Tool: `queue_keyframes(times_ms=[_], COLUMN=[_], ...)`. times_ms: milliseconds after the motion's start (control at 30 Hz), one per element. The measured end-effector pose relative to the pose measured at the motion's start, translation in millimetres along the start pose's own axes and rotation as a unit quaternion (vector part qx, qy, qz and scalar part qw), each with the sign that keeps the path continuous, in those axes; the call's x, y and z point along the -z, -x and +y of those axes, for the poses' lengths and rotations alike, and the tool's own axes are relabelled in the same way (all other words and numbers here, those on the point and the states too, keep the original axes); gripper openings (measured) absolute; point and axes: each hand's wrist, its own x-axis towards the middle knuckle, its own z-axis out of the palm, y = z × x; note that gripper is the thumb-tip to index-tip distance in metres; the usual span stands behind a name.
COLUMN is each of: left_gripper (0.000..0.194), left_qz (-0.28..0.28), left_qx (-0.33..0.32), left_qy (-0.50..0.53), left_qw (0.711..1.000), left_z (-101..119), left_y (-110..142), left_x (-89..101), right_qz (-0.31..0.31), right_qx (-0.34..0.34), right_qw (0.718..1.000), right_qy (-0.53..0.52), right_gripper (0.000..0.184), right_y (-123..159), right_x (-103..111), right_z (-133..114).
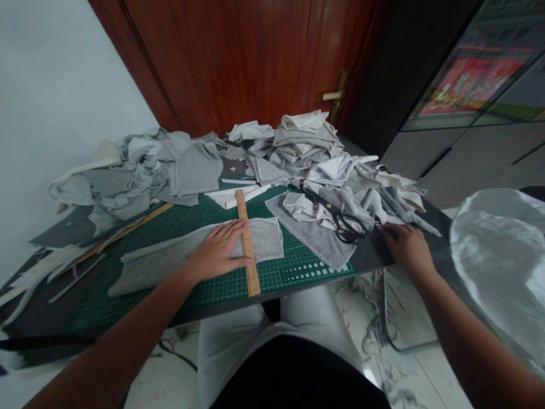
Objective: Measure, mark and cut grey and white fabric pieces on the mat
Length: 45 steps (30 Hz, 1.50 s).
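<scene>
My left hand (pixel 221 250) lies flat with fingers stretched out, pressing a wooden ruler (pixel 247 250) onto a long grey fabric piece (pixel 170 258) on the green cutting mat (pixel 298 267). My right hand (pixel 404 244) rests on the dark table edge at the right, fingers curled down near the fabric heap; whether it holds anything is hidden. Black scissors (pixel 340 218) lie on another grey fabric strip (pixel 315 236), a little left of my right hand.
Heaps of grey and white fabric scraps (pixel 306 147) cover the back of the table, with another pile (pixel 140 170) at the left. A long wooden stick (pixel 128 230) lies under scraps. A brown door (pixel 255 57) stands behind. A shiny plastic bag (pixel 498 255) is at the right.
</scene>
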Motion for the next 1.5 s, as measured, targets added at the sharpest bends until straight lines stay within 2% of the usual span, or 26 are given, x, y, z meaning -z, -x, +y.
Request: queue_keyframes(times_ms=[167, 333, 400, 467, 567, 600, 667, 767, 800, 900, 967, 1067, 1133, 1267, 1400, 1500], left_gripper=[0.097, 0.097, 0.096, 0.095, 0.096, 0.097, 0.098, 0.100, 0.100, 0.100, 0.100, 0.101, 0.102, 0.104, 0.104, 0.104], left_qz=[-0.006, -0.015, -0.016, -0.016, -0.014, -0.014, -0.019, -0.030, -0.033, -0.039, -0.043, -0.043, -0.045, -0.050, -0.046, -0.045], left_qx=[0.009, 0.017, 0.019, 0.020, 0.018, 0.019, 0.023, 0.030, 0.032, 0.036, 0.036, 0.035, 0.038, 0.044, 0.045, 0.044], left_qy=[0.008, 0.014, 0.012, 0.012, 0.014, 0.014, 0.013, 0.011, 0.011, 0.014, 0.015, 0.014, 0.016, 0.027, 0.029, 0.028], left_qw=[1.000, 1.000, 1.000, 1.000, 1.000, 1.000, 0.999, 0.999, 0.999, 0.998, 0.998, 0.998, 0.998, 0.997, 0.998, 0.998], left_z=[1, 1, 1, 1, 2, 2, 2, 3, 4, 5, 6, 6, 7, 8, 9, 9], left_y=[1, 2, 3, 4, 4, 4, 3, 3, 3, 3, 3, 3, 3, 3, 3, 3], left_x=[1.8, 0.7, -0.3, -1.1, -1.2, -0.8, 0.2, 2.0, 2.5, 3.7, 4.1, 4.6, 5.1, 6.2, 7.2, 8.0], right_qz=[0.016, -0.043, -0.044, -0.017, 0.005, -0.014, -0.093, -0.160, -0.172, -0.242, -0.273, -0.263, -0.256, -0.274, -0.324, -0.324], right_qx=[-0.041, -0.172, -0.203, -0.214, -0.176, -0.156, -0.090, 0.050, 0.077, 0.098, 0.106, 0.129, 0.135, 0.140, 0.163, 0.175], right_qw=[0.998, 0.980, 0.970, 0.958, 0.925, 0.913, 0.896, 0.871, 0.864, 0.839, 0.845, 0.876, 0.884, 0.875, 0.841, 0.843], right_qy=[-0.035, -0.088, -0.125, -0.193, -0.337, -0.377, -0.424, -0.461, -0.467, -0.478, -0.448, -0.384, -0.368, -0.373, -0.402, -0.392], right_gripper=[0.057, 0.049, 0.045, 0.044, 0.047, 0.046, 0.039, 0.032, 0.032, 0.033, 0.028, 0.015, 0.012, 0.011, 0.017, 0.015], right_y=[-1, 3, 9, 18, 32, 36, 39, 34, 31, 18, 8, -4, -9, -10, -12, -16], right_x=[4, 18, 28, 39, 52, 54, 51, 35, 28, 9, 0, -9, -15, -26, -28, -26], right_z=[1, -3, -13, -34, -85, -106, -149, -209, -226, -269, -289, -309, -314, -312, -305, -303])
